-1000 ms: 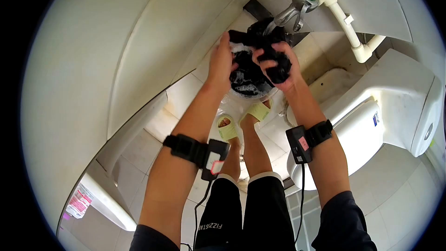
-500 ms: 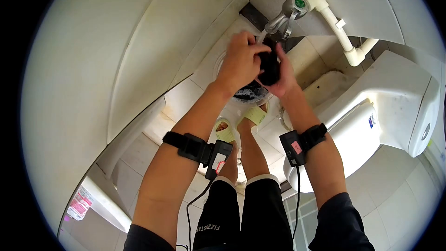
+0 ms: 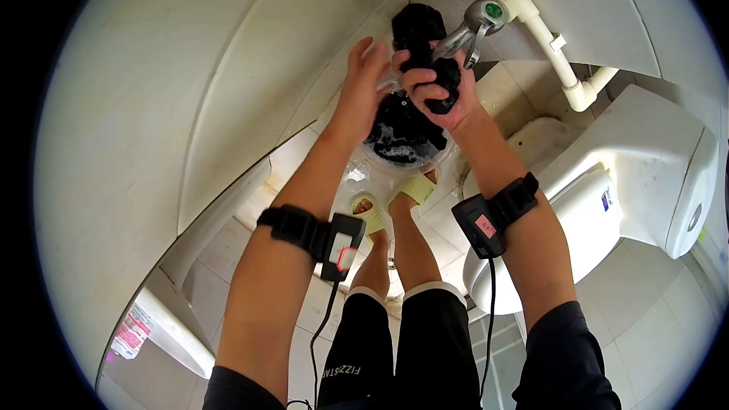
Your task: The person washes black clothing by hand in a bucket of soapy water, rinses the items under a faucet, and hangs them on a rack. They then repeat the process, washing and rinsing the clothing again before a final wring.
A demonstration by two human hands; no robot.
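Note:
A wet black cloth [image 3: 418,26], long and narrow like a sock, is bunched in my right hand [image 3: 462,99], whose fingers wrap round it below the metal faucet [image 3: 474,24]. Its far end sticks out beyond the fist toward the wall. To the left, my left hand [image 3: 360,87] is apart from the cloth, fingers spread and slightly blurred. Beneath both hands, a clear round basin [image 3: 434,158] on the floor contains more black fabric [image 3: 401,118] in sudsy water.
White pipes [image 3: 558,61] run along the wall at the upper right. A white toilet [image 3: 577,220] stands on the right. My feet in light green slippers [image 3: 414,188] are just in front of the basin. A pale curved panel [image 3: 152,106] fills the left side.
Both hands were together on the bunched cloth under running water. My left hand has let go and moved left; the cloth now extends from my right hand, and more of the basin shows.

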